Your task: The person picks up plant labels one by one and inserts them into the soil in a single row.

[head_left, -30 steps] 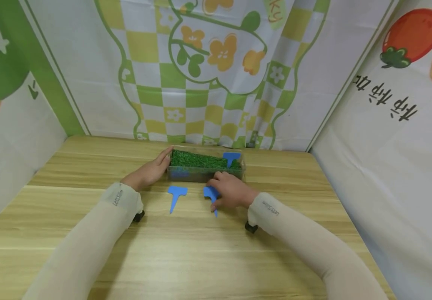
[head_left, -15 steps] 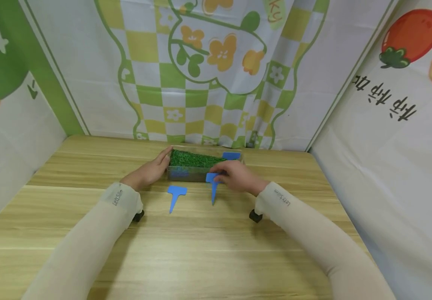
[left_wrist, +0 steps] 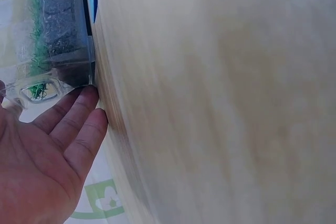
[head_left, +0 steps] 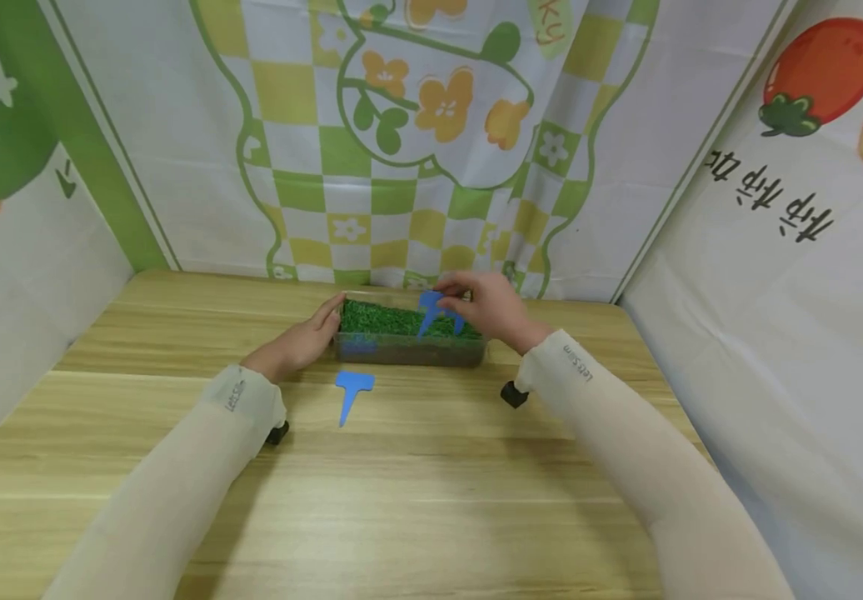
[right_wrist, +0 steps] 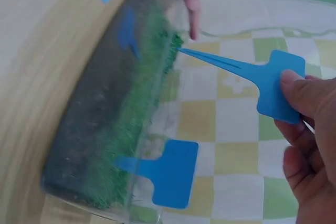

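Note:
A clear plastic box (head_left: 411,352) with dark soil and green artificial grass (head_left: 382,318) stands near the back of the table. My left hand (head_left: 301,343) rests against its left end with straight fingers; the left wrist view shows the fingertips touching the box's lower corner. Between thumb and fingers my right hand (head_left: 493,307) pinches the head of a blue T-shaped plant label (right_wrist: 281,87), its tip pointing down at the grass. Another blue plant label (right_wrist: 176,174) stands in the grass at the right end. A further plant label (head_left: 355,382) lies on the table before the box.
The wooden table (head_left: 371,517) carries the box near its back edge. Behind it hangs a checkered curtain (head_left: 401,200), close to my right hand. Printed white walls (head_left: 776,333) flank both sides.
My right hand has picked up the plant label from the table, lifting it forward and up until it hangs above the grass. The left hand stays in place.

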The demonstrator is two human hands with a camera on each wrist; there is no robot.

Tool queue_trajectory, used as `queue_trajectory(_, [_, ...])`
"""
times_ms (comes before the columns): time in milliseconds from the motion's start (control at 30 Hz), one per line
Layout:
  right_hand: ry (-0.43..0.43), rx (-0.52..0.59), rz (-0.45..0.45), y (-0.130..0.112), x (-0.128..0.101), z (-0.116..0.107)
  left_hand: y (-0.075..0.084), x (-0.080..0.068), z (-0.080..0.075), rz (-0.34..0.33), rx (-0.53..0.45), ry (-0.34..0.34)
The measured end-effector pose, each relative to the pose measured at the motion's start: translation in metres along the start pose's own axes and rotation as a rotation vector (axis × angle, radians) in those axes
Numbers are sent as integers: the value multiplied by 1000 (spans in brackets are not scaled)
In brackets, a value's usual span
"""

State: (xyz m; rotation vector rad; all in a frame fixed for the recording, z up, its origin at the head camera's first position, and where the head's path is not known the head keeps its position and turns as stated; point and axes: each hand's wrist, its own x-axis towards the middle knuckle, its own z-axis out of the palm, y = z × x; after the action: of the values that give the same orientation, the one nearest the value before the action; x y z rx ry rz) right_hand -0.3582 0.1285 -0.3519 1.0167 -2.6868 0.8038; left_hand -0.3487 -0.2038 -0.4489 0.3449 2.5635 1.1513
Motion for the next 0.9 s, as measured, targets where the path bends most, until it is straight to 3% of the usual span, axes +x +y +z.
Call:
queue_trajectory(167, [64,-26,23,5,6,-7,-2,0,0,2,27,8])
queue_trajectory(467, [-24,-60,111,9,16,2,-3,1,-1,3,8,-14])
queue_trajectory(733, [-70,-146,34,20,21,21,0,0,-1,-5,-50,-43])
queue_trajectory(900, [-80,-143,47,20,19,24,0,0,-2,-5,-77,-63])
